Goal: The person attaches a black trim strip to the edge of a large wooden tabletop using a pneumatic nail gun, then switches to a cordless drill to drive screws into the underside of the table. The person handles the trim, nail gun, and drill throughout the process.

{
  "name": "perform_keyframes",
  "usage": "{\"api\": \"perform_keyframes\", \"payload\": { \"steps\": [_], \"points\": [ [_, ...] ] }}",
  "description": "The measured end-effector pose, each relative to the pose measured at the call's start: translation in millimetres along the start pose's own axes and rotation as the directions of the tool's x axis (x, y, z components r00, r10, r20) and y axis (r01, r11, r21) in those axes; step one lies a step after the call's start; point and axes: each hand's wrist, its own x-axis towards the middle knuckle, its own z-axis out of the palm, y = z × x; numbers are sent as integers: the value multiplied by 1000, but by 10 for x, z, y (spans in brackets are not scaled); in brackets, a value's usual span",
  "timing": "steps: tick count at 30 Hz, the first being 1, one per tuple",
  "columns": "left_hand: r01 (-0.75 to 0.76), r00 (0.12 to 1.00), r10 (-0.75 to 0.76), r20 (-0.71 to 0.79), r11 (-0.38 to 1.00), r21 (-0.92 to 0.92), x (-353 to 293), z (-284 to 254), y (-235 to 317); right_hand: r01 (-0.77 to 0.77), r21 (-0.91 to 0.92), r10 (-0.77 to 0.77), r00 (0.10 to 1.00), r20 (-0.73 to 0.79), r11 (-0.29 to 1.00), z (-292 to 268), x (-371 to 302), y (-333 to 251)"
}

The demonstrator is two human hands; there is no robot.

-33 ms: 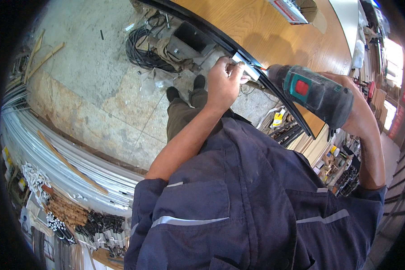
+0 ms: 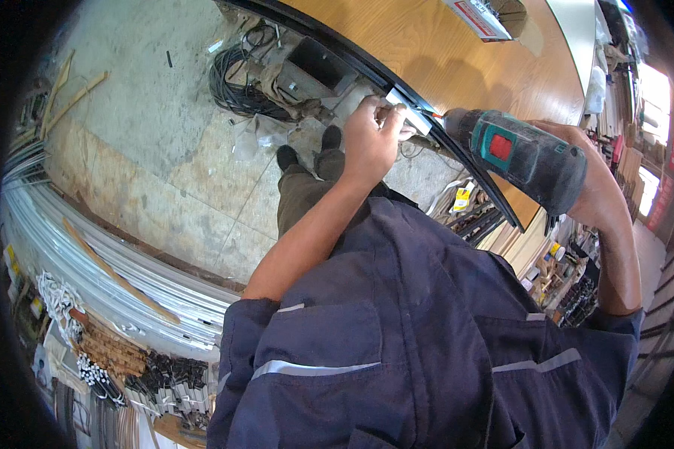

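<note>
A green-and-black power drill [image 2: 528, 156] with a red patch is in my right hand [image 2: 591, 179]. Its thin bit points left at the long black frame strip [image 2: 475, 161] along the table's edge. On that strip lies a short silver metal piece [image 2: 410, 110], close to the bit's tip. The fingers of my left hand [image 2: 374, 142] are pinched together at the silver piece, on the near side of the edge. They partly cover the piece, and whether a screw is between them is too small to tell. My right fingers are mostly hidden behind the drill.
The wood-grain table [image 2: 419, 37] bears an open carton [image 2: 487, 16]. Beneath its edge are a coil of black cable [image 2: 236, 82] and a dark metal box [image 2: 318, 63]. Long silver profiles [image 2: 127, 262] lie at the left. Mixed supplies [image 2: 569, 273] stand at the lower right.
</note>
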Motion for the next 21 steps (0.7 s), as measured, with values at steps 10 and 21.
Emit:
{"api": "perform_keyframes", "payload": {
  "steps": [10, 21],
  "points": [
    [32, 999, -33, -19, 997, -66, -26, 21, 8, -17, 106, 4, 993, 122, 994, -75, 89, -183],
    [-73, 997, 73, -9, 997, 13, -21, 7, -59, -6, 22, 4, 996, 84, 1000, -40, 50, -101]
  ]
}}
